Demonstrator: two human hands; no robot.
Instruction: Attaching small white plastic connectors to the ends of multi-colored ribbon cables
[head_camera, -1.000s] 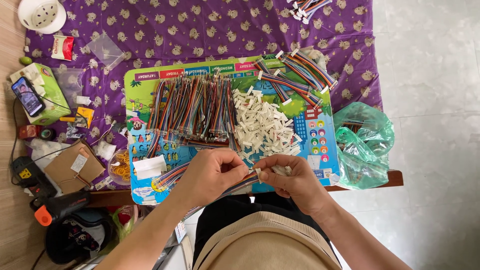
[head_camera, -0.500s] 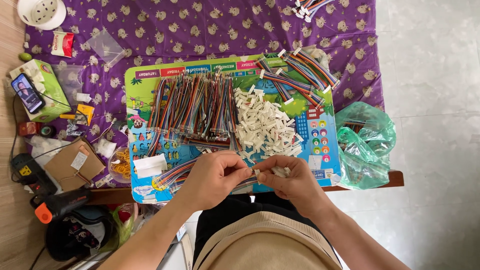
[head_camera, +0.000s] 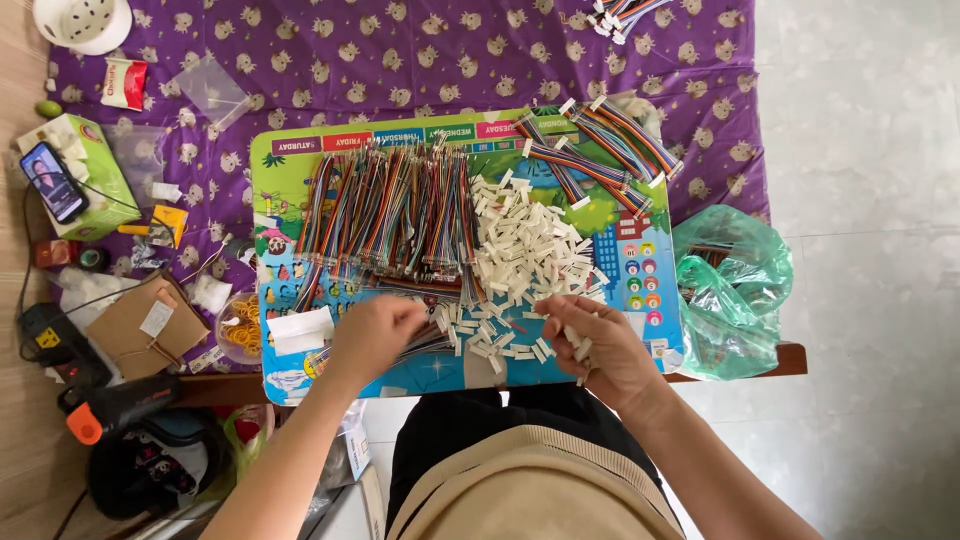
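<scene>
A colourful picture board (head_camera: 640, 290) lies on a purple patterned cloth. On it lie a wide bundle of multicoloured ribbon wires (head_camera: 390, 210) and a heap of small white plastic connectors (head_camera: 525, 250). My left hand (head_camera: 375, 335) is closed on the near end of a wire bunch (head_camera: 425, 345) at the board's front edge. My right hand (head_camera: 600, 345) rests at the heap's front right, fingers curled around white connectors.
More finished wire sets (head_camera: 595, 150) lie at the board's far right. A green plastic bag (head_camera: 730, 285) sits right of the board. A phone (head_camera: 55, 180) on a green box, a cardboard box (head_camera: 135, 325), rubber bands (head_camera: 240, 325) and tools crowd the left.
My hands were together in front of me on one wire. They have moved apart and up onto the board, the left to the wires, the right to the connector heap.
</scene>
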